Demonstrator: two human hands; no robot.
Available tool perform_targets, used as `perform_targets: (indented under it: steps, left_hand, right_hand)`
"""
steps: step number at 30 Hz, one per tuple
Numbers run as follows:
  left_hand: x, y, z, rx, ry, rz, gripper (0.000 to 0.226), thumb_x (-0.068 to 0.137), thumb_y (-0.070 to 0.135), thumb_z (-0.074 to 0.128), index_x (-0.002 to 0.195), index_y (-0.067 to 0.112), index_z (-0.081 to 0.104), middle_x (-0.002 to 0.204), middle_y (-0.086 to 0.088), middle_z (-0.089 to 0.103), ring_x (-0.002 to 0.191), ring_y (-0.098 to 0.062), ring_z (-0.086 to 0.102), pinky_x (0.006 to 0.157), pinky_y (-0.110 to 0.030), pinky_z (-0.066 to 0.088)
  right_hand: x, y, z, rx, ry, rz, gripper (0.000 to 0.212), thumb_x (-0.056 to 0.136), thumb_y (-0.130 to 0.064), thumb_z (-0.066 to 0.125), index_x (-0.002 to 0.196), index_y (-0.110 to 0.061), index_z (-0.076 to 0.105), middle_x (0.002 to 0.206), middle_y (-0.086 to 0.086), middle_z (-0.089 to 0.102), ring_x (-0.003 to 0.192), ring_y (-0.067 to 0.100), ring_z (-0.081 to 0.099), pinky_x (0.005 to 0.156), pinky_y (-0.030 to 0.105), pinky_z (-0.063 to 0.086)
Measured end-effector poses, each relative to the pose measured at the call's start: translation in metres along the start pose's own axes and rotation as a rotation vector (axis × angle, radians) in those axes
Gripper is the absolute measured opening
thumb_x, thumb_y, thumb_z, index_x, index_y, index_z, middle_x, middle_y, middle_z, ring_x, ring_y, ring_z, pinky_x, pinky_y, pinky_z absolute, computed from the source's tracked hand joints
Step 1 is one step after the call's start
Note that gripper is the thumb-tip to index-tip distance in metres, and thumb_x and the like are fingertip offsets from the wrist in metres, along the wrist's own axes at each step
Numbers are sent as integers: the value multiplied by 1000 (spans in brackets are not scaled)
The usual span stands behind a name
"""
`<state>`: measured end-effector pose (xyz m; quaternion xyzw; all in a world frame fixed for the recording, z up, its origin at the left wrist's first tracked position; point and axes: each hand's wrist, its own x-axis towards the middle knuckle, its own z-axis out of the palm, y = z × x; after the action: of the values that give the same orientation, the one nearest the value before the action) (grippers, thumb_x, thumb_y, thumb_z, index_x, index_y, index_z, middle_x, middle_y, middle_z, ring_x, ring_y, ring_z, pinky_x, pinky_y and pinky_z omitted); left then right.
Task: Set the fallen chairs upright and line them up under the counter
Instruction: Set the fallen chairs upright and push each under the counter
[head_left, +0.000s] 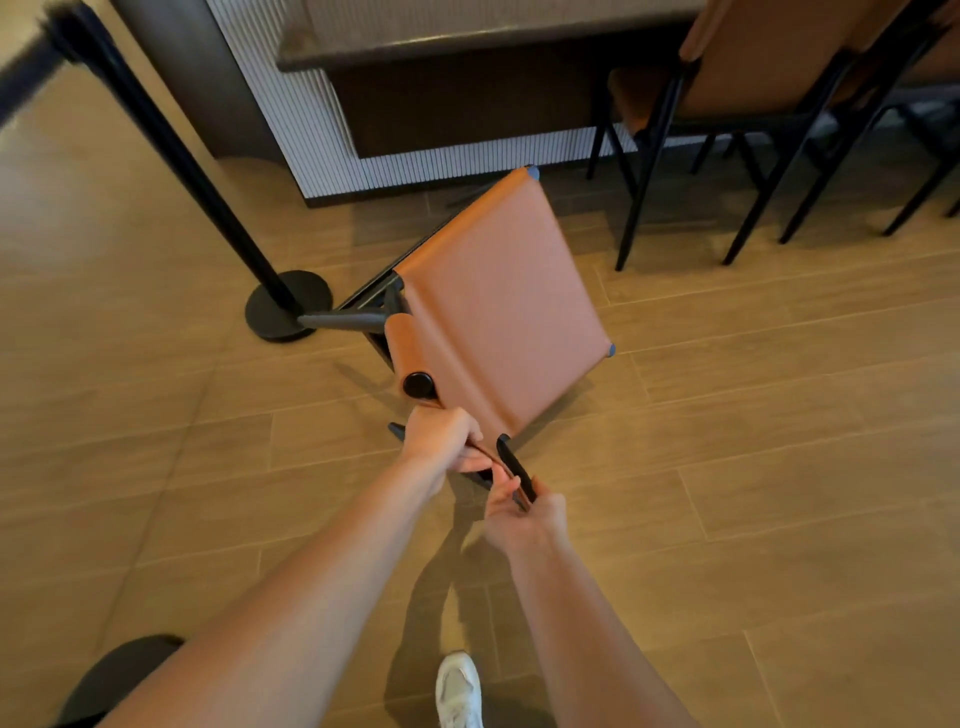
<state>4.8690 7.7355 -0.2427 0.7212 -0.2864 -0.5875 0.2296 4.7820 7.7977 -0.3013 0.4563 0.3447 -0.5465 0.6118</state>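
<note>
A chair with tan leather (498, 306) and a black metal frame is tipped over in the middle of the floor, its large leather panel facing up at me. My left hand (441, 439) grips the near edge of the chair just below the rolled leather end. My right hand (519, 512) is curled round a black frame bar at the chair's nearest corner. Beyond it runs the dark counter (467, 47) with a ribbed white base. An upright matching chair (748, 88) stands tucked under the counter at the upper right.
A black stanchion post with a round base (288, 306) stands just left of the tipped chair, touching or nearly touching its frame. A second round black base (119, 675) sits at the bottom left. My white shoe (460, 691) is on the wood-look floor.
</note>
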Motion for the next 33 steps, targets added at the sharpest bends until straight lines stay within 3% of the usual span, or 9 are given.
perform_targets:
  steps: [2,6,11,15,18,22,24,28,33]
  left_hand:
    - [8,24,-6,-5,-43,-4,6,80,-8,54,83,-3,56,70,-20,66,50,-26,68,50,-29,58]
    - [18,64,-12,8,-143,-19,8,82,-7,55,89,-4,57,81,-21,70,62,-27,71,50,-27,58]
    - [31,108,-20,-98,-186,-16,24,80,-10,52,103,-4,55,80,-24,69,53,-27,69,44,-27,55]
    - [41,141,-29,-166,-190,2,38,80,-9,50,117,-4,53,91,-27,67,53,-28,69,41,-25,52]
    - [48,164,-37,-221,-160,-11,35,82,-9,48,117,-4,52,90,-27,67,52,-30,69,39,-25,51]
    - [52,185,-51,-311,-140,-50,10,86,-7,45,89,-2,54,63,-21,67,46,-28,66,38,-25,52]
    - [57,187,-62,-378,-119,-60,11,86,-7,44,84,0,52,55,-20,65,46,-28,67,39,-25,53]
    - [68,178,-91,-530,-51,-75,15,85,-7,46,96,-1,55,70,-22,70,56,-30,70,40,-24,53]
    - [84,155,-129,-701,-3,-135,24,85,-5,45,107,-5,56,88,-27,68,57,-29,71,40,-23,52]
  right_hand:
    - [-3,4,23,8,-52,-18,46,103,-26,41,136,6,42,99,28,60,88,14,64,30,16,40]
    - [-11,8,59,-11,-133,-104,38,104,-13,32,129,11,46,128,25,56,95,22,64,32,17,43]
    - [-24,6,100,-71,-224,-144,36,103,-7,27,124,13,49,92,24,61,89,31,65,37,19,48]
    - [-33,4,132,-124,-333,-116,32,102,-5,29,117,11,53,107,23,63,94,37,63,43,21,53]
    - [-39,2,159,-156,-355,-108,24,101,-3,33,111,9,52,111,24,61,110,44,58,46,21,55]
    - [-43,8,192,-201,-377,-137,20,100,0,33,117,-2,45,105,22,58,86,52,62,45,21,54]
    - [-42,15,207,-245,-382,-126,22,101,0,32,121,-3,40,112,22,55,91,49,60,43,21,53]
    - [-35,39,227,-393,-372,-127,43,101,0,30,144,-5,26,144,31,37,103,48,56,41,20,52]
    - [-18,80,238,-598,-339,-133,33,101,0,32,134,0,33,131,32,45,86,49,62,39,19,49]
